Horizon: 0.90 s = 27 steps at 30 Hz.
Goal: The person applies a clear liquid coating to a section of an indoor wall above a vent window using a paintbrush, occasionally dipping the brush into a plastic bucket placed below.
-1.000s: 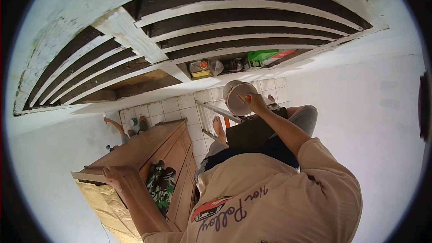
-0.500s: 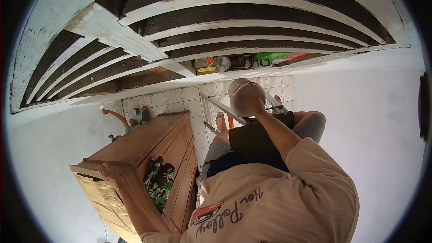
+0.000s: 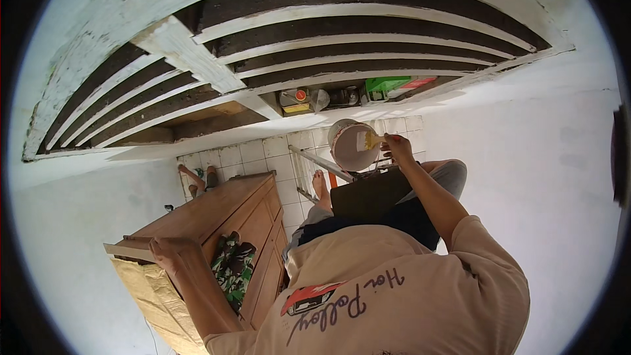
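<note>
Head cam: R fingers [image 3: 394, 147] clamp brush [image 3: 373, 141] (whitish bristles [image 3: 361, 140]) over round bucket [image 3: 351, 159]; L fingers [image 3: 160, 250]: grip unclear.

Plastic bucket [image 3: 343, 151], wooden cabinet [image 3: 197, 205], matt cloth shirt [image 3: 434, 269]

Here's your fisheye, peering down from your head, high above the bucket [image 3: 347, 156] and well apart from it

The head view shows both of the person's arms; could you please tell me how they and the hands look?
The left hand and right hand are bare, with no gloves visible. The forearms are uncovered too, below the short, loose beige sleeves of a T-shirt. I see no cables on either arm.
</note>
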Available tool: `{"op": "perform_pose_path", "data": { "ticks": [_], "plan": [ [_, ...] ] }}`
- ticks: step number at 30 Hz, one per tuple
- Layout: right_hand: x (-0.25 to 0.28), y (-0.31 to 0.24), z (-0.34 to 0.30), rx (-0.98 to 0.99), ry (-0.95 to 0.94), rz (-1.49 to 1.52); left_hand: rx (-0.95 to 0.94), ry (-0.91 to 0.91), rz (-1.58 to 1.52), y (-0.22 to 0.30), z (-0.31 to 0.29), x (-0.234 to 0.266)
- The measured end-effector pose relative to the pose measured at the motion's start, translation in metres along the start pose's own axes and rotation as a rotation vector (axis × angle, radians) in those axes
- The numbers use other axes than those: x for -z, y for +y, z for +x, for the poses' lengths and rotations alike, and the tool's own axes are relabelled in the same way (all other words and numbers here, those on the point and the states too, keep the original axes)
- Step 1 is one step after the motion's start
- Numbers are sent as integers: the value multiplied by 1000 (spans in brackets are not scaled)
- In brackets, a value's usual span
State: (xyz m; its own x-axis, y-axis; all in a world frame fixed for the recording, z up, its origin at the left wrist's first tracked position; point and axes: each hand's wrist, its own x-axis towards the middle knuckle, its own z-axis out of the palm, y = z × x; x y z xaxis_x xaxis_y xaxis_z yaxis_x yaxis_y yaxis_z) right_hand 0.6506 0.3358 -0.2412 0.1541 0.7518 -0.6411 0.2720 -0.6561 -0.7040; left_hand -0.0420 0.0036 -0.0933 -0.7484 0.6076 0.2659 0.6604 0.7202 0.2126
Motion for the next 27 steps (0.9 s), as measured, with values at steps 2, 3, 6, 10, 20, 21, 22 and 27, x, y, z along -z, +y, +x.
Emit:
{"op": "perform_pose_path", "data": {
  "ticks": [2,3,6,10,20,21,22,27],
  "plan": [
    [8,-7,-13,-78,43,153,-4,-7,10,-1,2,3],
    [11,-7,-17,-61,30,230,0,-9,9,-5,2,4],
    [18,-2,-21,-148,87,380,9,-27,3,-4,3,5],
    [25,14,-16,-156,76,553,-24,48,-30,-8,2,2],
    [35,18,-30,-368,84,811,-15,6,19,-12,0,4],
    [36,21,-31,-380,39,832,-10,10,19,-11,1,4],
    [38,24,-32,-379,34,829,-25,36,39,-9,1,5],
    [39,13,-44,-364,-159,949,-58,84,23,7,4,7]
  ]
}}
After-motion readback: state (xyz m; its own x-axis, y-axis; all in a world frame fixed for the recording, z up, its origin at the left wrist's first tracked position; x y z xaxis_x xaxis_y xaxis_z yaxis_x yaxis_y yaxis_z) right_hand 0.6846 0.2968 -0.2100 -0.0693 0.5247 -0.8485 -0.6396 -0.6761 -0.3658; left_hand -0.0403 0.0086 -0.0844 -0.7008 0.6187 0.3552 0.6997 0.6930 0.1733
